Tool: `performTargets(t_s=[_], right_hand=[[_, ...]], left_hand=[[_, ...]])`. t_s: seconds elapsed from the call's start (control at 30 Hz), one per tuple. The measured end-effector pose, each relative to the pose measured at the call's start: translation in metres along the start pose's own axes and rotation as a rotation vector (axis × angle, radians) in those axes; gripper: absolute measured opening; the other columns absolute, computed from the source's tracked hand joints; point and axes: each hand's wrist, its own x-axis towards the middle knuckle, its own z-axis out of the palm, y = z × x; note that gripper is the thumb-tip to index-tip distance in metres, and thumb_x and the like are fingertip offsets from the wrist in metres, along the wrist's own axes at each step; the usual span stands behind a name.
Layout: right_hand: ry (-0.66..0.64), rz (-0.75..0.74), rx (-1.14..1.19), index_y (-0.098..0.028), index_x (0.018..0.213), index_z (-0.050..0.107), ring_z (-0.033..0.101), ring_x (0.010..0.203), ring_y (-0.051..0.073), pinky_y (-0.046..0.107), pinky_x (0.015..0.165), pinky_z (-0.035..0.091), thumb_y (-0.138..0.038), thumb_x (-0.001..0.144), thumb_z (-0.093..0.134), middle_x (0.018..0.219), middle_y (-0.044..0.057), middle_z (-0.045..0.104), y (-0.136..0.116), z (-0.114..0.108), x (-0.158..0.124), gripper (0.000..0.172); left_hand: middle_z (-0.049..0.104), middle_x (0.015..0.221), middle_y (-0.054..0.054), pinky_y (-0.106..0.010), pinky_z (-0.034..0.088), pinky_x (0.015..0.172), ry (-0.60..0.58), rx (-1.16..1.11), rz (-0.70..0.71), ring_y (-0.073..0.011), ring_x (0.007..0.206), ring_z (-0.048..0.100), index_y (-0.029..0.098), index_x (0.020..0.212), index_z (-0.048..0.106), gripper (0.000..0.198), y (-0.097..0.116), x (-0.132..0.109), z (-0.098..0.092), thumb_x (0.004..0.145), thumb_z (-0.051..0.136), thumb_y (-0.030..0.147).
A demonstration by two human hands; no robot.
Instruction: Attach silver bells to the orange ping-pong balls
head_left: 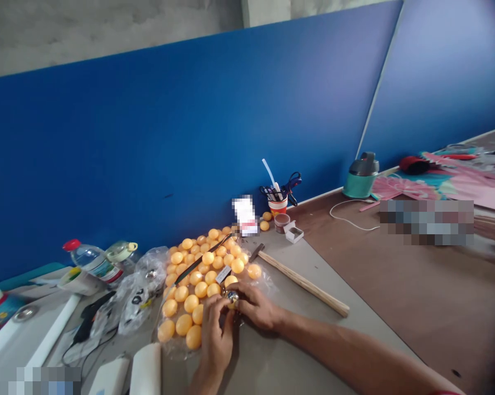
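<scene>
Between the fingertips of both hands is a small shiny silver ball (pixel 232 297), partly covered by the fingers. My left hand (pixel 217 329) pinches it from the left, and my right hand (pixel 256 305) closes on it from the right. Just beyond and left of them, many orange table tennis balls (pixel 191 303) lie in a clear plastic bag on the grey tabletop. A small dark-and-white label (pixel 223 274) and a long dark strip (pixel 196 264) rest on the balls. Right of the bag lies a hammer (pixel 305 282) with a wooden handle.
A pen cup (pixel 277 206), a small open white box (pixel 293 232) and a round tub (pixel 282 223) stand at the back. Leftward are a bottle (pixel 97 263), crumpled plastic bags (pixel 134 304) and a black glue gun (pixel 89 318). A teal flask (pixel 360 178) stands on the brown table (pixel 375 274).
</scene>
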Motion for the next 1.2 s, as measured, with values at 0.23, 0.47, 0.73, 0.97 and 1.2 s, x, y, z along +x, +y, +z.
performTargets(t_s=[0.23, 0.47, 0.73, 0.97, 1.2], right_hand=[[0.02, 0.016, -0.062, -0.023, 0.125, 0.066, 0.069, 0.103, 0.023, 0.036, 0.096, 0.056, -0.038, 0.097, 0.059, 0.112, 0.006, 0.075, 0.002, 0.003, 0.001, 0.032], [0.045, 0.007, -0.134, -0.023, 0.122, 0.068, 0.071, 0.105, 0.023, 0.037, 0.099, 0.055, -0.032, 0.099, 0.054, 0.114, 0.007, 0.077, 0.001, 0.003, 0.002, 0.028], [0.05, 0.016, -0.164, -0.024, 0.122, 0.068, 0.071, 0.106, 0.023, 0.037, 0.099, 0.054, -0.03, 0.099, 0.053, 0.116, 0.006, 0.078, 0.003, 0.006, 0.002, 0.028], [0.046, 0.032, -0.203, -0.023, 0.12, 0.068, 0.072, 0.102, 0.023, 0.036, 0.094, 0.055, -0.032, 0.098, 0.054, 0.11, 0.006, 0.078, 0.002, 0.005, 0.002, 0.028], [0.05, 0.03, -0.211, -0.019, 0.122, 0.067, 0.071, 0.095, 0.024, 0.035, 0.088, 0.056, -0.035, 0.096, 0.056, 0.107, 0.009, 0.076, 0.004, 0.005, 0.002, 0.032]], left_hand=[[0.076, 0.106, -0.011, -0.038, 0.067, 0.08, -0.022, 0.016, 0.019, -0.0252, 0.1, 0.075, 0.024, 0.112, 0.069, 0.023, 0.0, 0.001, 0.0, 0.102, 0.058, 0.042], [0.076, 0.113, -0.012, -0.044, 0.067, 0.086, -0.032, 0.038, -0.007, -0.0271, 0.105, 0.075, 0.024, 0.122, 0.065, 0.026, -0.006, -0.004, 0.004, 0.099, 0.06, 0.036], [0.076, 0.116, -0.012, -0.046, 0.067, 0.089, -0.029, 0.036, -0.038, -0.0278, 0.107, 0.075, 0.024, 0.122, 0.065, 0.029, -0.016, -0.008, 0.009, 0.098, 0.06, 0.039], [0.075, 0.116, -0.012, -0.046, 0.066, 0.09, -0.038, 0.048, -0.03, -0.0282, 0.108, 0.074, 0.025, 0.123, 0.064, 0.027, -0.014, -0.007, 0.007, 0.099, 0.059, 0.037], [0.075, 0.117, -0.012, -0.044, 0.066, 0.09, -0.04, 0.052, -0.007, -0.0274, 0.108, 0.074, 0.026, 0.123, 0.064, 0.025, -0.011, -0.006, 0.005, 0.1, 0.058, 0.033]])
